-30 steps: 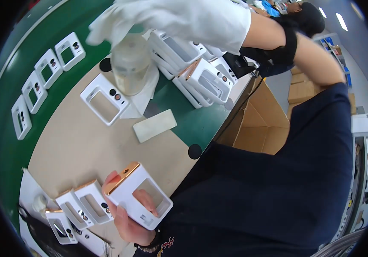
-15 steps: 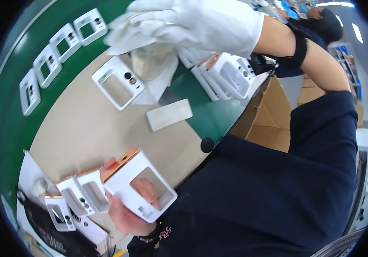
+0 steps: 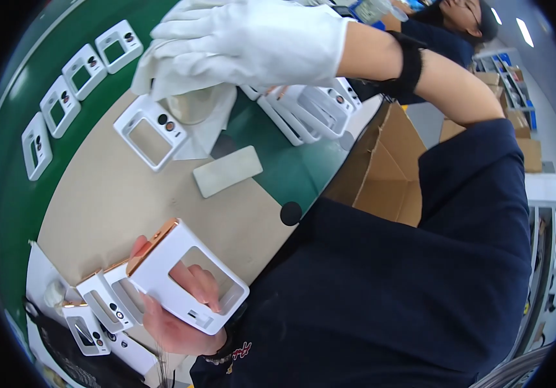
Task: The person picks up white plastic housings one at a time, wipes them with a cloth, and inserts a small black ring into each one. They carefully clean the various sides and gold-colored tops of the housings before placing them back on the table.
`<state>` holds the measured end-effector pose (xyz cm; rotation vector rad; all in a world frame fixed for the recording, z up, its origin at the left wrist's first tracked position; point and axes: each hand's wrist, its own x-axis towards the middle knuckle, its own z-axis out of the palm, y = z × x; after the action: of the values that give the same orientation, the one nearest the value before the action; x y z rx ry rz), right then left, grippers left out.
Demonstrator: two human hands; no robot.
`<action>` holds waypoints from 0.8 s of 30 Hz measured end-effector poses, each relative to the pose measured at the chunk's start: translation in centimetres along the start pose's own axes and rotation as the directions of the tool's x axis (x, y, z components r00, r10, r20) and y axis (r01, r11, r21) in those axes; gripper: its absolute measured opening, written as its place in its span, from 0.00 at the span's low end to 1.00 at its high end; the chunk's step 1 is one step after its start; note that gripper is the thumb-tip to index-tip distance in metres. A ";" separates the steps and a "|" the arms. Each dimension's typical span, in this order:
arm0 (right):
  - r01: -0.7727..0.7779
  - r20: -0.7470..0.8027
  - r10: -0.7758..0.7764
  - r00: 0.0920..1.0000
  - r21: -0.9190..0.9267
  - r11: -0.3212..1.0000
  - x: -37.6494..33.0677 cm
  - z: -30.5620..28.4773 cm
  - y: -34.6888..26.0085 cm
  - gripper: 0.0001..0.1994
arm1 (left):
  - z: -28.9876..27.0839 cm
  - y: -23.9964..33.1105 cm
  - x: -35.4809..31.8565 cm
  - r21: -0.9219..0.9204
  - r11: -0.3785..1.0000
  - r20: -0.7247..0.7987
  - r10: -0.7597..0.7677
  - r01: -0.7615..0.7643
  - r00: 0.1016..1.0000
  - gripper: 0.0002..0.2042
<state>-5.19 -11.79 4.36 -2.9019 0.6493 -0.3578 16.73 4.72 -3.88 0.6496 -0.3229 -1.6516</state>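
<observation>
My bare left hand (image 3: 184,323) grips a white plastic housing (image 3: 226,284) with a copper-coloured end and a large rectangular cutout; its fingers show through the opening. Upper left, my right hand (image 3: 245,45), in a white glove, is closed on a white cloth (image 3: 161,74) over a clear jar (image 3: 191,107). The glove hides part of the jar and its mouth. Just below the jar lies another white housing (image 3: 178,136) with a cutout and two round dark parts. A pale rectangular block (image 3: 228,171) rests on the beige board between my hands.
Several white housings (image 3: 60,107) stand in a row on the green mat (image 3: 13,213). More housings (image 3: 310,113) are stacked right of the jar, others (image 3: 106,304) sit lower left beside a black bag (image 3: 64,349). An open cardboard box (image 3: 388,168) is at right. Another person (image 3: 446,32) works beyond.
The view has shifted a little, so most things sit further left. My left hand still holds the housing, and the gloved right hand stays above the jar.
</observation>
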 end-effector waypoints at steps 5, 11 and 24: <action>-0.026 -0.126 -0.001 0.992 -0.210 0.977 -0.9 0.9 0.6 0.14 | 0.3 -0.8 0.6 0.055 0.998 0.111 -0.002 -0.004 0.994 0.28; -0.022 -0.251 -0.099 0.963 -0.439 0.898 -2.0 3.0 0.0 0.17 | -1.2 -2.0 -0.8 0.063 0.998 0.161 -0.004 -0.006 0.987 0.27; -0.306 0.041 0.309 0.950 -0.070 0.949 0.5 0.0 -3.7 0.21 | -0.2 -1.5 -0.4 0.021 0.996 0.079 -0.091 0.090 0.993 0.31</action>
<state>-3.27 -8.73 5.13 -2.7907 1.1037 -0.2253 15.65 5.40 -4.80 0.6205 -0.3702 -1.7664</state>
